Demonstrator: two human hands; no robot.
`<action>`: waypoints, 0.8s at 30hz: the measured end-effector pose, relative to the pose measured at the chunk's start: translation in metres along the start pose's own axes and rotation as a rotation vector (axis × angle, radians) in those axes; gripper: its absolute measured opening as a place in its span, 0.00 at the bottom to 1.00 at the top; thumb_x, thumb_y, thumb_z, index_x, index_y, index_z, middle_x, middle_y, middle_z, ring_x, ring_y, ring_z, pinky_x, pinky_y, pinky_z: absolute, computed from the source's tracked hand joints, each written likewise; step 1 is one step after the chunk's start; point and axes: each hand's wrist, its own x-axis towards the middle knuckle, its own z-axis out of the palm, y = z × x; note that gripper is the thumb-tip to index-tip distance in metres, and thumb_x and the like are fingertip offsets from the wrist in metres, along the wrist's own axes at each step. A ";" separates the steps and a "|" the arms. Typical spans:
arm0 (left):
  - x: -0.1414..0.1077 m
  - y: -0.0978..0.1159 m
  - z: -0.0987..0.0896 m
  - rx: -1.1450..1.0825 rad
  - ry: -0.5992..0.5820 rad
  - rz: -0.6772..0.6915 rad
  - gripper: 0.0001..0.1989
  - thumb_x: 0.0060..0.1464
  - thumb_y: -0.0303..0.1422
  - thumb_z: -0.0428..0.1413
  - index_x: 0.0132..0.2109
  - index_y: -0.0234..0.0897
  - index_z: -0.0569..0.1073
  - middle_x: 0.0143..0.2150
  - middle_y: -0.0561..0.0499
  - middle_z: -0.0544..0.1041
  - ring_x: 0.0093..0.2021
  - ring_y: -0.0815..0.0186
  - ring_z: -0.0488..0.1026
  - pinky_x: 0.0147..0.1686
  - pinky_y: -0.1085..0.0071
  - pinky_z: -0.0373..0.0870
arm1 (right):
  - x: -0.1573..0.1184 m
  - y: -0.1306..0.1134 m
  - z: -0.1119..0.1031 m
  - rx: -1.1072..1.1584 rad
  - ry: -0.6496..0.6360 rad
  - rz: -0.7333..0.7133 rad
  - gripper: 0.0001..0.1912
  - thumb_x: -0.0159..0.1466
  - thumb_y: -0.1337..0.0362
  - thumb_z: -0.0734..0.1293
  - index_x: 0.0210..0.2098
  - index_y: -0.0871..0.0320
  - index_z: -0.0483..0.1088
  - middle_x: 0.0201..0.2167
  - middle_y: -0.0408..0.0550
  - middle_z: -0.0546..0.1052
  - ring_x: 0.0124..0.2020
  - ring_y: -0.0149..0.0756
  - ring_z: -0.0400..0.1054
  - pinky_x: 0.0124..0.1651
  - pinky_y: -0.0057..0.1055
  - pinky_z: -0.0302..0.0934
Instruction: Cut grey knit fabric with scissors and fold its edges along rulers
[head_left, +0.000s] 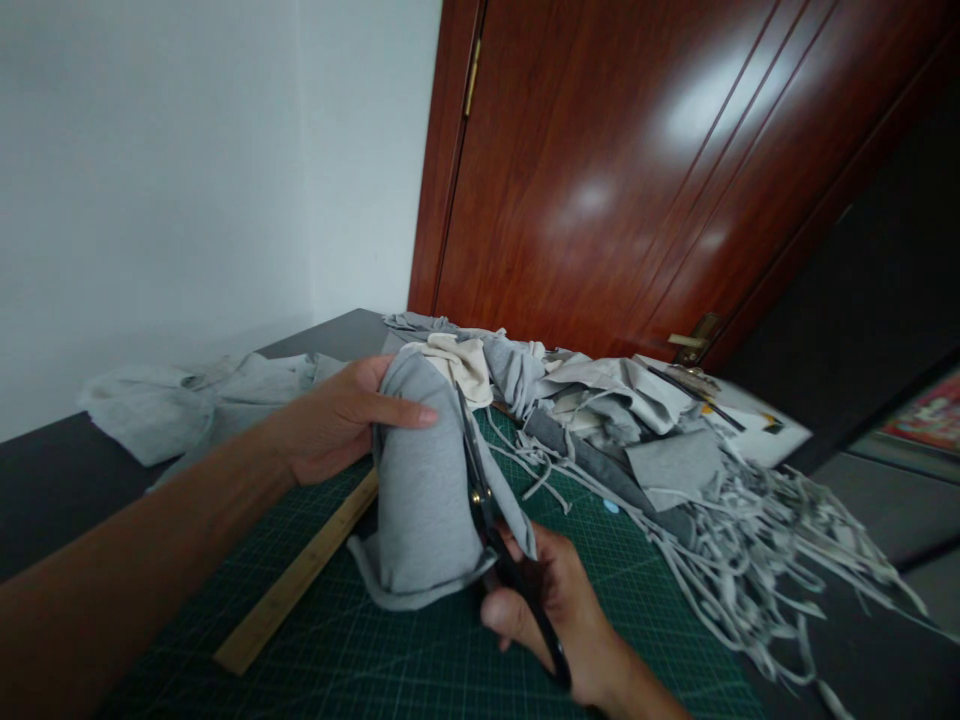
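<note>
Over the cutting mat (pixel 352 670): grey cloth (pixel 427 490), hand-held.
Left hand (pixel 341 420): fingers pinching its upper end.
Right hand (pixel 551 605): fingers wrapped round scissors (pixel 480 490) handles, blades along the cloth.
Ruler (pixel 300 573): toward the mat's left edge.

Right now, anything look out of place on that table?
Yes: at right, the grey strips lie in a loose tangle, not bundled, sprawling past the edge of the mat onto the table. Nothing stands out at the scissors or held fabric.
</note>
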 end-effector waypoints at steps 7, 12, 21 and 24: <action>-0.002 -0.002 0.005 -0.008 0.026 0.047 0.27 0.44 0.28 0.76 0.53 0.36 0.80 0.44 0.47 0.87 0.40 0.59 0.82 0.40 0.67 0.80 | 0.003 -0.001 -0.003 0.043 -0.003 -0.011 0.26 0.64 0.40 0.78 0.42 0.56 0.73 0.24 0.36 0.68 0.20 0.27 0.61 0.22 0.22 0.65; -0.004 -0.001 0.009 -0.022 0.013 0.073 0.30 0.43 0.28 0.77 0.54 0.37 0.79 0.44 0.49 0.87 0.40 0.59 0.82 0.39 0.68 0.79 | 0.004 0.000 -0.004 0.071 -0.011 0.005 0.25 0.64 0.42 0.79 0.42 0.57 0.74 0.24 0.37 0.70 0.20 0.27 0.61 0.22 0.21 0.65; 0.000 -0.004 0.002 -0.027 -0.030 0.095 0.32 0.44 0.27 0.75 0.58 0.36 0.77 0.46 0.47 0.87 0.40 0.58 0.83 0.41 0.66 0.79 | -0.001 0.010 -0.005 0.089 0.004 -0.002 0.27 0.62 0.42 0.80 0.46 0.54 0.71 0.29 0.36 0.65 0.23 0.26 0.58 0.23 0.22 0.68; -0.001 -0.004 0.001 -0.034 -0.051 0.094 0.32 0.45 0.27 0.75 0.58 0.36 0.77 0.46 0.47 0.87 0.39 0.58 0.83 0.41 0.67 0.79 | -0.001 0.008 -0.005 0.098 -0.015 0.003 0.27 0.62 0.41 0.80 0.44 0.53 0.70 0.27 0.35 0.65 0.22 0.26 0.57 0.23 0.22 0.67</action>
